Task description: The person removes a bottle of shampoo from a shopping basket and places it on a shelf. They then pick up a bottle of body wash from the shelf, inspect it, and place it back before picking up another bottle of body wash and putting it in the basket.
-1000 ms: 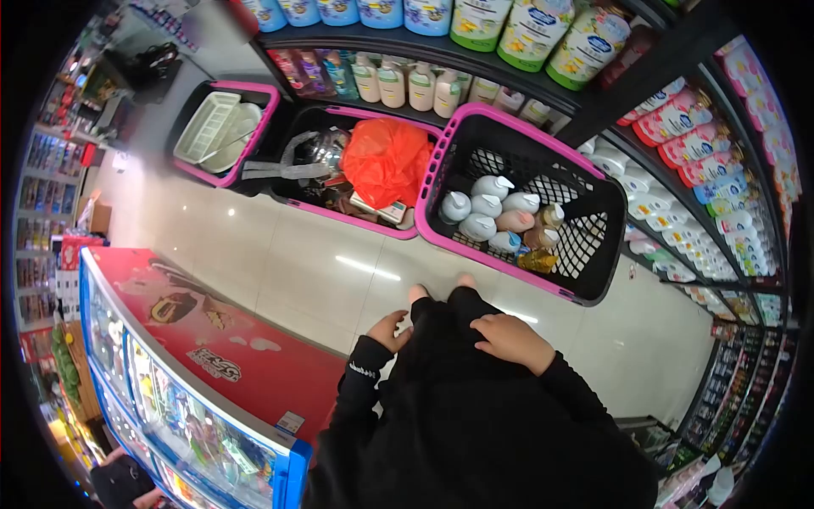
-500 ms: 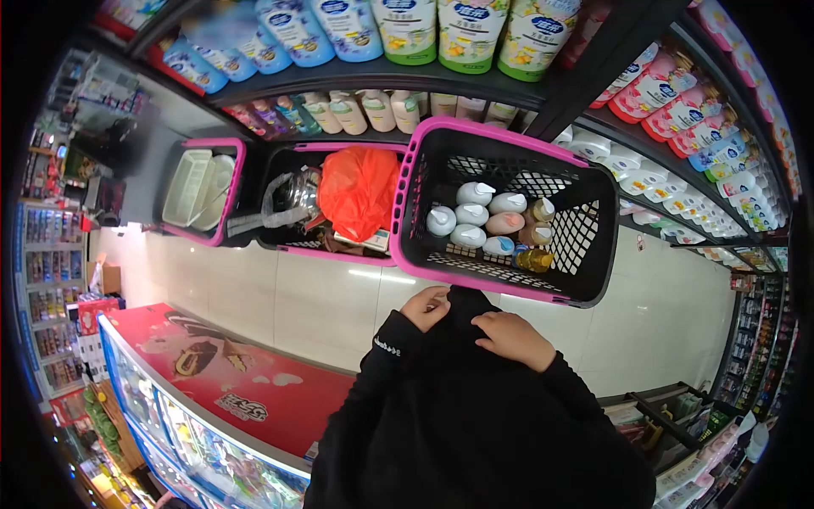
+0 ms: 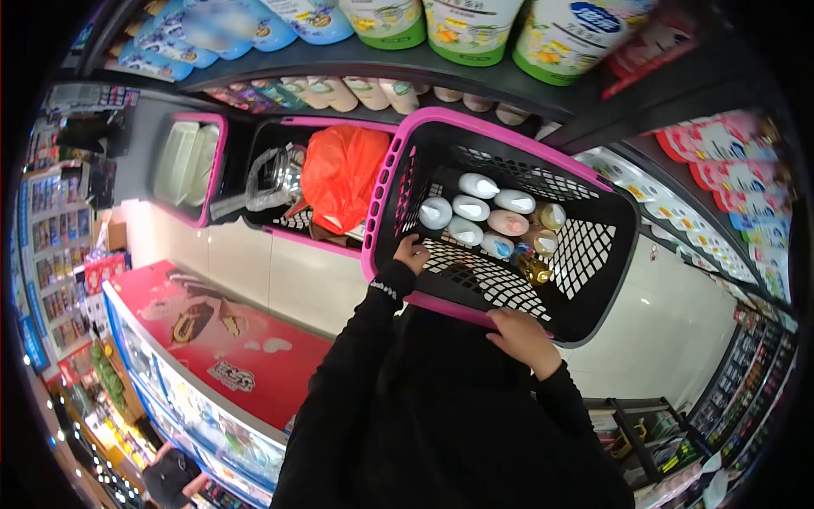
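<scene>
Black basket, pink rim, on floor under shelf. Bottles clustered toward its far-left corner. Left hand curled over rim at near-left corner. Right hand clasping near edge. Neighbouring basket with orange bag just beside, left.

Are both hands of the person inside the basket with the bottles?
No, only the left hand reaches into the basket; the right hand grips its near pink rim from outside.
</scene>
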### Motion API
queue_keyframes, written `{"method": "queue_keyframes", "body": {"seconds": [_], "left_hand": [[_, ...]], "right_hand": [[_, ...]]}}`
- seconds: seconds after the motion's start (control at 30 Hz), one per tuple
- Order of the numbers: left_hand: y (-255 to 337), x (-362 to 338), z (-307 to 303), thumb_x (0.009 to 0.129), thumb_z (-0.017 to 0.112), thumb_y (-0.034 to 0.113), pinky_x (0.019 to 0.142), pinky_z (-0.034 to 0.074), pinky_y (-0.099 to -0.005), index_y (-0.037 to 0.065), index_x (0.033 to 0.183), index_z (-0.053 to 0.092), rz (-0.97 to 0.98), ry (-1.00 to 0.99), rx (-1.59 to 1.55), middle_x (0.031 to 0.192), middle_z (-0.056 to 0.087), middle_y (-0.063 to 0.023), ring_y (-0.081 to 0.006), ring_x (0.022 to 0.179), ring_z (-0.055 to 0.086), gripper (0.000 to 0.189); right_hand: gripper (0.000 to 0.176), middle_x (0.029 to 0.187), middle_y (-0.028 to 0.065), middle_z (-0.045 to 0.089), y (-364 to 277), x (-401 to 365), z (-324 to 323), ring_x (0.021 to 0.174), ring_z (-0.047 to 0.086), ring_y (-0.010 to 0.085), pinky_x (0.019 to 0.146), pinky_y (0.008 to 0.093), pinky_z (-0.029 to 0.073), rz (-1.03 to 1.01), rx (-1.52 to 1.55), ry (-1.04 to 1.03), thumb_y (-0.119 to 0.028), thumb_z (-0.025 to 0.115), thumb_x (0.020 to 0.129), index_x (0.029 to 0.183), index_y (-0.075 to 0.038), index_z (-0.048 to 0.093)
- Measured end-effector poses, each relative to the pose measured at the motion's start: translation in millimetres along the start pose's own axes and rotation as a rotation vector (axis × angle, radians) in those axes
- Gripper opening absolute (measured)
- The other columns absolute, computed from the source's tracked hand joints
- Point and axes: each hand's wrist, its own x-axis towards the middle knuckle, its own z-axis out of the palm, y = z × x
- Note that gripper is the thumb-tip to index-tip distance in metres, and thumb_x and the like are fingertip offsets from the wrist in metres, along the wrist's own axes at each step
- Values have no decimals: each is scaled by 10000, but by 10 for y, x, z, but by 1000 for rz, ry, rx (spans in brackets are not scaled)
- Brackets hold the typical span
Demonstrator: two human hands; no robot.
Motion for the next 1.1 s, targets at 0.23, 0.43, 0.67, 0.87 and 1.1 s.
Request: {"method": "queue_keyframes", "body": {"seconds": [0.23,0.43,0.67,0.87,1.1], "left_hand": [[-275,396,113,713,566,122,502,471,-341,3,1274,266,-217,177,-163,1137,501,-195,-230,666,573,647],[-433,671,44,819,465,97,870,381,-498,93,1152,383,-507,73,-486,975,478,-128,-337,1008,485,343],[-262,818,357,764,557,183,789,427,-459,74,905,527,-708,427,-702,926,526,-128,-312,949,530,181],[-718,1063,443,761,557,204,678,459,-416,68,855,509,-800,376,-809,833,533,-118,-268,812,550,172],[-1832,1616,580,795,500,267,633,484,-399,81,862,475,-709,173,-836,755,505,-90,-224,703,554,199]], "right_hand": [[278,807,136,566,380,342,-231,761,563,310,670,395,447,43,-124,-2,-151,638,695,913,-19,525],[304,851,145,563,615,633,-219,811,553,320,691,396,444,95,-28,114,-161,617,720,971,-16,523],[299,973,152,563,658,1118,43,891,545,328,743,378,437,108,202,150,-136,593,759,1025,-38,501],[349,967,155,578,889,1968,578,830,564,300,711,355,452,226,144,79,-147,629,728,1032,-26,507],[478,1037,183,556,1085,2680,746,864,570,296,735,349,460,260,225,6,-143,669,684,1099,-7,474]]}}
